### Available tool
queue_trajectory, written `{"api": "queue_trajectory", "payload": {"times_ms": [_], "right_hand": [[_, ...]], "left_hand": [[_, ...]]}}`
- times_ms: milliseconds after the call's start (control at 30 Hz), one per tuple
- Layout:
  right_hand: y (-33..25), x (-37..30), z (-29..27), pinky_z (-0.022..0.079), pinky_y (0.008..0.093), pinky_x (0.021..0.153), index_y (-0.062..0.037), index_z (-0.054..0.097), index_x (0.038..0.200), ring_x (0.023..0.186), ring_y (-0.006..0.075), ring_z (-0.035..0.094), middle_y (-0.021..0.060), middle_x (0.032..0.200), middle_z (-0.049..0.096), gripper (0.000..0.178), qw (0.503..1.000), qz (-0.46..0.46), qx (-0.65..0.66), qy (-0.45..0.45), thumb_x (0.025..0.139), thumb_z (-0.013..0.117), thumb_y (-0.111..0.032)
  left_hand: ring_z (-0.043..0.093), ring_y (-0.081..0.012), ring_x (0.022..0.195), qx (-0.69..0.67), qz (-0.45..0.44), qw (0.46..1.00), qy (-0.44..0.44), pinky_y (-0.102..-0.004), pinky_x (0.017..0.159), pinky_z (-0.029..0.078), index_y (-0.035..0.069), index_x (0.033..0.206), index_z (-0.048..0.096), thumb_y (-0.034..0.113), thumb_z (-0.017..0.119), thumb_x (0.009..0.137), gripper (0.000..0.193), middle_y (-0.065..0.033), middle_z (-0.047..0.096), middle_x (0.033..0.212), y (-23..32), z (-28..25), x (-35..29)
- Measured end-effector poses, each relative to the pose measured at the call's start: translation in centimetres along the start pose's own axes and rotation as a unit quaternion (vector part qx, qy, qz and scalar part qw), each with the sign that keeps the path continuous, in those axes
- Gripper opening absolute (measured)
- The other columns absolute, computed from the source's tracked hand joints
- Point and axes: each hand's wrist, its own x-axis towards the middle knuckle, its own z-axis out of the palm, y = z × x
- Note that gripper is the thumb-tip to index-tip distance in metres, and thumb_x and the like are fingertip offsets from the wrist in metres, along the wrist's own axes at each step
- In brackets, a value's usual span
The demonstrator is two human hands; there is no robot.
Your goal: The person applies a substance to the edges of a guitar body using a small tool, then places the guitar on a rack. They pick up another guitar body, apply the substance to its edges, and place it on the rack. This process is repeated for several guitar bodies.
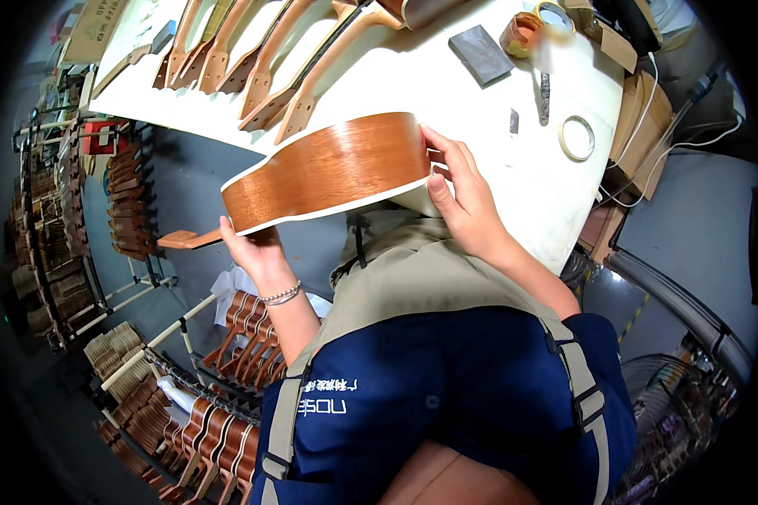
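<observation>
A ukulele-like wooden instrument (337, 164) is held on its side before my waist, its brown side wall edged with white binding. Its headstock (189, 240) juts out to the left. My left hand (255, 251) grips it where the neck meets the body, fingers partly hidden behind the wood. At the body's rounded right end, my right hand (467, 202) holds the rim, with thumb on the near side and fingers beyond. The body hangs over the near edge of the white table (547, 202).
Several instrument necks (261, 80) lie across the table's far left. A dark grey block (480, 55), a narrow dark tool (545, 101) and a tape roll (563, 139) lie to the right. Cartons (636, 118) and cables border the right side. Racks of instruments (126, 202) stand at left.
</observation>
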Motion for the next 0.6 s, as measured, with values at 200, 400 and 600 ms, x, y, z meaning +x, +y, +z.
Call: {"api": "queue_trajectory", "payload": {"times_ms": [200, 400, 600], "right_hand": [[-1.4, 0.5, -0.9, 0.037, 0.0389, 0.092, -0.0115, 0.048, 0.126, 0.109, 0.0295, 0.046, 0.0143, 0.118, 0.046, 0.055, 0.993, -0.092, -0.053, -0.052, 0.087, 0.045, -0.051], [-2.4, 2.2, -0.8, 0.031, 0.0424, 0.101, -0.0153, 0.056, 0.119, 0.119, 0.0324, 0.04, 0.0152, 0.132, 0.04, 0.053, 0.979, -0.178, -0.035, -0.097, 0.071, 0.07, -0.032], [-3.6, 2.3, -0.2, 0.04, 0.0388, 0.094, -0.0154, 0.059, 0.115, 0.113, 0.0303, 0.047, 0.0142, 0.126, 0.045, 0.052, 0.971, -0.212, -0.027, -0.102, 0.065, 0.074, -0.017]], "left_hand": [[0.059, -0.0249, 0.098, -0.088, -0.113, 0.99, -0.001, -0.039, 0.086, 0.051, 0.001, 0.108, 0.055, 0.022, 0.053, 0.086, 0.03, -0.0123, 0.06, 0.107, -1.3, -2.8, 2.6], [0.06, -0.022, 0.095, -0.208, -0.296, 0.932, -0.005, -0.0348, 0.085, 0.051, 0.001, 0.107, 0.057, 0.01, 0.058, 0.084, 0.025, -0.0122, 0.06, 0.107, -3.5, -5.5, 3.3], [0.057, -0.0226, 0.101, -0.312, -0.422, 0.845, -0.101, -0.0353, 0.087, 0.049, 0.0, 0.113, 0.053, 0.017, 0.053, 0.088, 0.03, -0.013, 0.057, 0.113, -5.6, -6.4, 2.6]]}}
